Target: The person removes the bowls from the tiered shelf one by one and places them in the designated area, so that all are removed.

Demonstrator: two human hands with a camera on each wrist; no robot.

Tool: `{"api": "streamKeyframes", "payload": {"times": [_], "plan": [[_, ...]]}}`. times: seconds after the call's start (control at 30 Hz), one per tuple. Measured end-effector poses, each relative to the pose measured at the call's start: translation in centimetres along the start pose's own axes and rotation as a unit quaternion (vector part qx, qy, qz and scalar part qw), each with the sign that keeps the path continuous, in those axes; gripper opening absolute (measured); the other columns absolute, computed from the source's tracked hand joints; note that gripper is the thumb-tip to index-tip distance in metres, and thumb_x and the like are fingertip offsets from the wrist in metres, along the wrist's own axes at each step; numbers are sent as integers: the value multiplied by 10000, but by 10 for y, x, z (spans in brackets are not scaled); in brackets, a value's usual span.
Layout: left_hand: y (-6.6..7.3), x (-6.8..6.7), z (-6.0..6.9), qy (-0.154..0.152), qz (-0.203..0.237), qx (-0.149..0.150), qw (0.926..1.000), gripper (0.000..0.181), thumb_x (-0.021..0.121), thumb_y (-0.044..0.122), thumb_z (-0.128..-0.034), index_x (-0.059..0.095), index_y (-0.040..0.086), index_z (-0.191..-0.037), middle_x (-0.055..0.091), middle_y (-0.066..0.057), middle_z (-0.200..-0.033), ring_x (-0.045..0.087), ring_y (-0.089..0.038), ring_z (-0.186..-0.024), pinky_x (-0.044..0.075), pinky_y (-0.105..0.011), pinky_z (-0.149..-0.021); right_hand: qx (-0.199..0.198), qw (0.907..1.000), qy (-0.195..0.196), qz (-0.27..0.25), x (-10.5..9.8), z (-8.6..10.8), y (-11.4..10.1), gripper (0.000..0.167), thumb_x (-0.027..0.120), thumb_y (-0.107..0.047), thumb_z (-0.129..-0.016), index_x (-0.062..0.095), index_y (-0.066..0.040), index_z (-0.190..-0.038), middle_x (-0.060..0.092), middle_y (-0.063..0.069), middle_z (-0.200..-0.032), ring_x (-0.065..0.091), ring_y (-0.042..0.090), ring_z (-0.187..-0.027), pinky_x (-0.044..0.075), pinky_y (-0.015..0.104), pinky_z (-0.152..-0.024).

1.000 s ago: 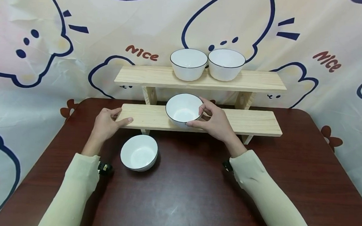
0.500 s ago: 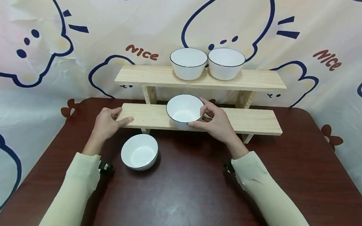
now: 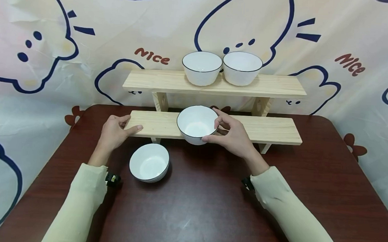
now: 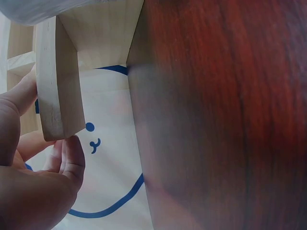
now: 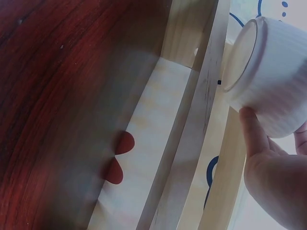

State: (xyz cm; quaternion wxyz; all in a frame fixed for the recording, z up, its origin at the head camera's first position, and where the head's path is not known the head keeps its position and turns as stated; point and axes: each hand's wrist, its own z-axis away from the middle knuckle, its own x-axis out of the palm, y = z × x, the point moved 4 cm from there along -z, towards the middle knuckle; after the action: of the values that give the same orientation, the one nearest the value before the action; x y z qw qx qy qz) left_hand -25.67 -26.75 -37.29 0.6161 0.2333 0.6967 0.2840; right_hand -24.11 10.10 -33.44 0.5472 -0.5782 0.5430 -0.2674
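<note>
Pinching a round bowl (image 3: pixel 195 124) by its right side with the fingers (image 3: pixel 223 117) of the right hand (image 3: pixel 234 135), over the front edge of the lower shelf (image 3: pixel 268 130); cannot tell whether touching it. Gripping the lower shelf's left end with the left hand (image 3: pixel 114 131), farther from the bowl.

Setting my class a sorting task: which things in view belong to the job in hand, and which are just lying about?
Job in hand, apparently:
held bowl, in the right hand
lower shelf, gripped by the left hand
probably the front bowl, upper-left bowl, upper-right bowl

Background only:
table
patterned backdrop
</note>
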Motion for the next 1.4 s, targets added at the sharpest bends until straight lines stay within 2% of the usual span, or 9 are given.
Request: {"api": "streamKeyframes", "payload": {"times": [0.23, 0.4, 0.63, 0.8, 1.4], "plan": [[0, -1, -1, 36, -10, 57, 10000, 755, 781, 331, -915, 463, -96, -1451, 533, -314, -1398, 598, -381, -1132, 487, -487, -895, -46, 10000, -53, -14, 2, 2, -1, 399, 912, -80, -750, 539, -29, -881, 447, 76, -1553, 528, 316, -1323, 478, 410, -1002], [0, 0, 0, 49, -10, 97, 9999, 751, 782, 324, -916, 463, -98, -1449, 484, -320, -1418, 562, -391, -1176, 476, -492, -903, -143, 9997, -154, -89, 4, 5, -1, 410, 920, -62, -733, 536, -30, -872, 442, 71, -1557, 538, 306, -1313, 491, 392, -984], [0, 1, 2, 90, -12, 40, 10000, 758, 780, 319, -917, 449, -103, -1453, 441, -307, -1339, 472, -404, -1220, 445, -472, -902, -194, 9994, -301, 7, 4, 9, 4, 400, 928, -60, -720, 553, -35, -859, 459, 95, -1545, 556, 311, -1292, 506, 415, -963], [1, 1, 3, 127, -26, 41, 9999, 759, 785, 320, -913, 455, -105, -1448, 446, -306, -1322, 475, -405, -1214, 446, -469, -893, -261, 9986, -453, -19, 4, 12, 6, 391, 922, -61, -728, 555, -45, -860, 457, 101, -1547, 547, 305, -1300, 510, 441, -957], [0, -1, 2, 90, 1, 98, 9999, 749, 789, 308, -911, 464, -109, -1440, 457, -324, -1399, 527, -399, -1201, 465, -502, -916, -195, 9961, -836, -203, 8, 20, 11, 412, 924, -50, -724, 546, -58, -887, 443, 58, -1563, 534, 249, -1324, 487, 404, -996]]}}
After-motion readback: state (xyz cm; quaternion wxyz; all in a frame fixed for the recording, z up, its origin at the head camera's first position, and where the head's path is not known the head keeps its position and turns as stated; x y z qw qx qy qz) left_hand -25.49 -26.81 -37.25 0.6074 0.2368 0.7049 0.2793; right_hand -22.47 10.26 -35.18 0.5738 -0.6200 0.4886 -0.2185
